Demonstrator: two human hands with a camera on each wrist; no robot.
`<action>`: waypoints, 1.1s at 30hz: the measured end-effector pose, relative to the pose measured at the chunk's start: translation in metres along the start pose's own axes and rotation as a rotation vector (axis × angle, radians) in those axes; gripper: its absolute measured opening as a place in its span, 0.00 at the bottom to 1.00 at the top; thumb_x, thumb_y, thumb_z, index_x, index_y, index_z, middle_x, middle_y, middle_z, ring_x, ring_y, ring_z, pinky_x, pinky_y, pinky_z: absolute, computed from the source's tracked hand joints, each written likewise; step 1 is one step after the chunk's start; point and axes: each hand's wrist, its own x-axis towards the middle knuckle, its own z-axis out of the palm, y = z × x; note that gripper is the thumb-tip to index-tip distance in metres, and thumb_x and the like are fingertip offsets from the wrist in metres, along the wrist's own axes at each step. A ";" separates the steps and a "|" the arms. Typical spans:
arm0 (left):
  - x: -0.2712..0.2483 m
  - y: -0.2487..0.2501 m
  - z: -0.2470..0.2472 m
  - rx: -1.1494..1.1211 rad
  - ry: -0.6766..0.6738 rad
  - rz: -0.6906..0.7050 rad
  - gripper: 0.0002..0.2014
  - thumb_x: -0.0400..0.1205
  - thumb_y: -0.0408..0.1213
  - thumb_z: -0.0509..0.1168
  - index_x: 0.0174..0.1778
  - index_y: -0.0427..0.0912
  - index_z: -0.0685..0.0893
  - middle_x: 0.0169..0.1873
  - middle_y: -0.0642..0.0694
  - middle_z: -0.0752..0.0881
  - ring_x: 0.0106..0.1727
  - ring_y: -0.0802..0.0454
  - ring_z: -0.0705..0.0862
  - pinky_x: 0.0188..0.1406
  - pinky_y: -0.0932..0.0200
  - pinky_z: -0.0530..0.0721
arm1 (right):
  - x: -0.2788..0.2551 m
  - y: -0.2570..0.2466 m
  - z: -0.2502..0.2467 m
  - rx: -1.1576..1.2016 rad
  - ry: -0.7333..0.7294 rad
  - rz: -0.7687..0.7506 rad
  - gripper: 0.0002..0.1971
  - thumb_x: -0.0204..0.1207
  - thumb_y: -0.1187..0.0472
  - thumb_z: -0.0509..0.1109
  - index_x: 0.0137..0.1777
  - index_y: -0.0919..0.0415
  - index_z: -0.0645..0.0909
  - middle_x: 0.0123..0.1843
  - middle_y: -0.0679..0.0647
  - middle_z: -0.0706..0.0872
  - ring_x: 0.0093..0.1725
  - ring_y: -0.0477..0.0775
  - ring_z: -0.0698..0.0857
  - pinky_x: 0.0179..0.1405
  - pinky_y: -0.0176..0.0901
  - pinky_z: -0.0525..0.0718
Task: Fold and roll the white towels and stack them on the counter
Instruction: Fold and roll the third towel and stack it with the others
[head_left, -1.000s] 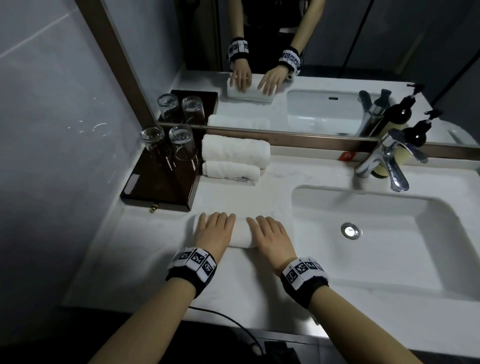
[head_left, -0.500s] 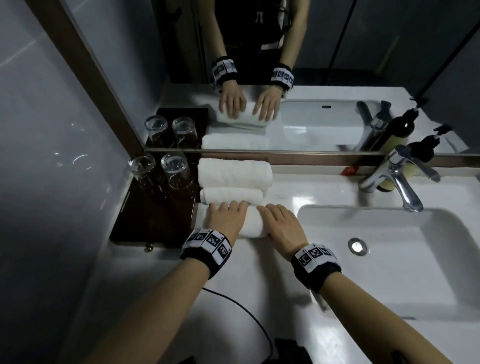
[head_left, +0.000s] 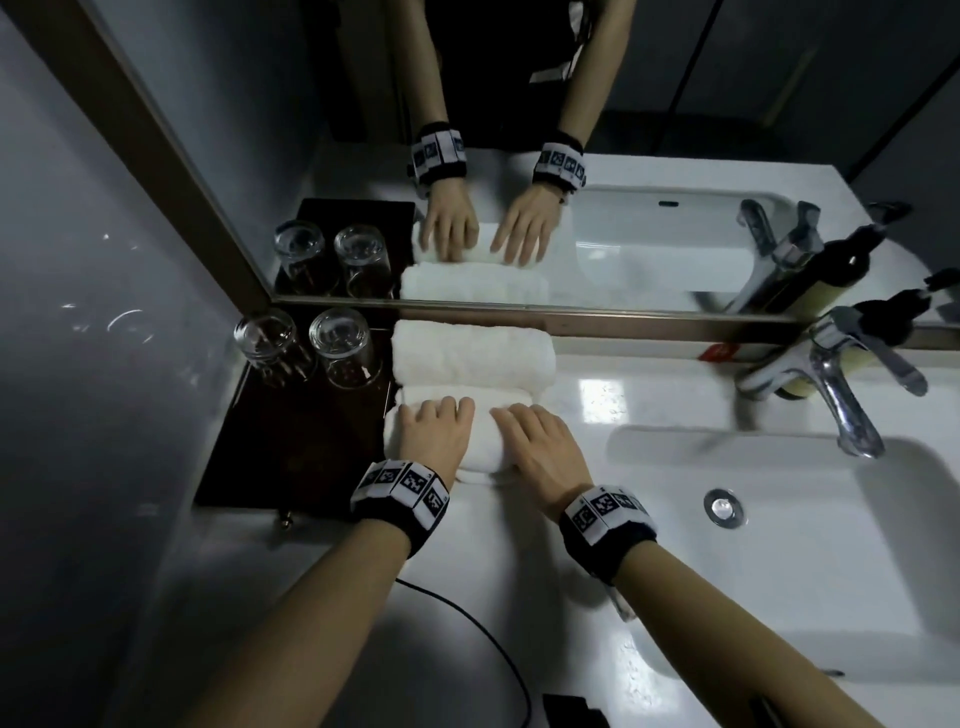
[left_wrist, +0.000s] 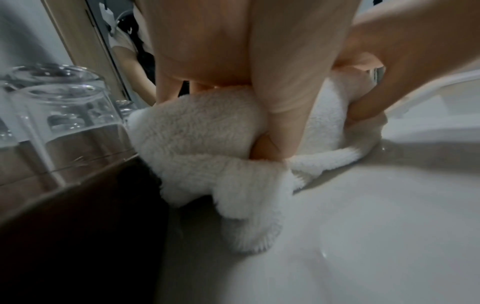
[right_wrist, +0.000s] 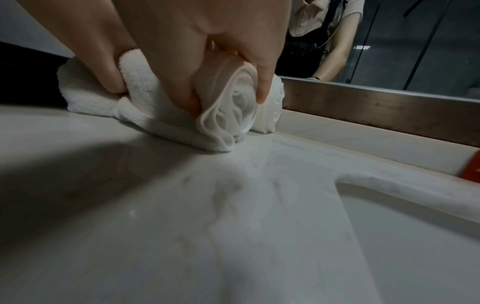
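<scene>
Counter (head_left: 649, 545) carries rolled towel (head_left: 485, 439) at 12 o'clock from the wrists, against two finished rolls (head_left: 467, 358); left hand (head_left: 434, 439) and right hand (head_left: 540, 447) both curl over it, thumbs seemingly tucked beneath.

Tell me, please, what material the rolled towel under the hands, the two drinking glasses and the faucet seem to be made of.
Rolled towel: soft white terry, likely cotton; the left wrist view shows fuzzy pile.
Drinking glasses: clear glass, see-through with bright glints; clear plastic is possible.
Faucet: polished metal, probably chrome-plated, with mirror-like highlights.
</scene>
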 end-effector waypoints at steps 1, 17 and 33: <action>0.001 0.001 0.001 -0.018 -0.002 0.005 0.19 0.75 0.27 0.63 0.60 0.41 0.68 0.53 0.44 0.80 0.56 0.42 0.82 0.58 0.46 0.75 | -0.001 0.001 0.001 -0.022 -0.028 0.004 0.28 0.79 0.59 0.60 0.78 0.59 0.61 0.75 0.58 0.70 0.71 0.62 0.70 0.70 0.54 0.68; -0.024 0.011 0.004 0.132 0.232 -0.007 0.14 0.67 0.37 0.69 0.48 0.53 0.83 0.39 0.55 0.84 0.42 0.56 0.84 0.46 0.54 0.84 | -0.010 -0.009 0.001 -0.065 0.024 0.063 0.20 0.75 0.61 0.65 0.68 0.59 0.75 0.60 0.56 0.82 0.57 0.59 0.81 0.56 0.54 0.76; -0.023 -0.003 -0.007 0.069 0.101 -0.033 0.20 0.69 0.27 0.64 0.55 0.50 0.76 0.48 0.51 0.79 0.49 0.51 0.80 0.40 0.53 0.79 | 0.003 -0.008 -0.008 -0.145 0.123 0.034 0.20 0.54 0.62 0.81 0.48 0.60 0.84 0.45 0.58 0.86 0.40 0.61 0.85 0.31 0.47 0.84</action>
